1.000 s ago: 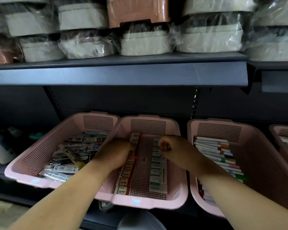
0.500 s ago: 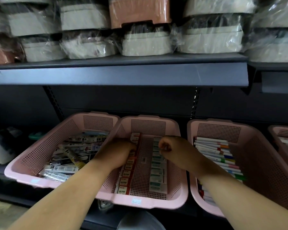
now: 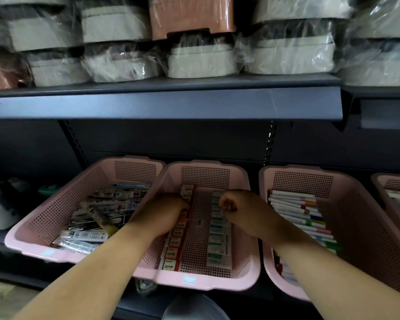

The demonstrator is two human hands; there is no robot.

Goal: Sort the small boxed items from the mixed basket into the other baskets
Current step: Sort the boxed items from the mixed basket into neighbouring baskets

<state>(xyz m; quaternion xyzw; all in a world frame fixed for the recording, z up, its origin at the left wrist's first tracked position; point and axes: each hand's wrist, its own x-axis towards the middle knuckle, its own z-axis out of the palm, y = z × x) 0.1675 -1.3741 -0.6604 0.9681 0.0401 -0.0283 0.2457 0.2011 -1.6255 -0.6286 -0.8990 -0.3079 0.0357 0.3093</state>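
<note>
both bare forearms come in from the lower edge and converge on the middle basket (image 3: 217, 284). a white sticker (image 3: 189, 280) sits on its front rim, print too small to read. inside, two lengthwise rows of small boxes stand on end: red boxes (image 3: 174, 249) along the left, nearest one marked "2b"; green boxes (image 3: 218, 247) along the right, print unreadable. bare mesh floor lies between the rows.

left hand (image 3: 162, 214): back of hand up, wrist bent down, fingers curled over the far part of the red row and hidden. it touches the row; cannot tell whether it grips a box.

right hand (image 3: 247, 211): loose fist, fingers curled in towards the thumb, at the far part of the green row. cannot tell whether anything is pinched. the hands are near each other but apart.

left basket (image 3: 53, 215), rim against the middle one, holds mixed packets (image 3: 106, 211) lying at all angles. right basket (image 3: 360, 227) holds markers (image 3: 307, 215) stacked flat, coloured caps to the right. a fourth basket (image 3: 393, 181) is cut off by the right edge.

farther up, a dark shelf (image 3: 162, 105) carries plastic-wrapped beige tubs (image 3: 201, 62) in stacks and one pink tub (image 3: 192, 17).
</note>
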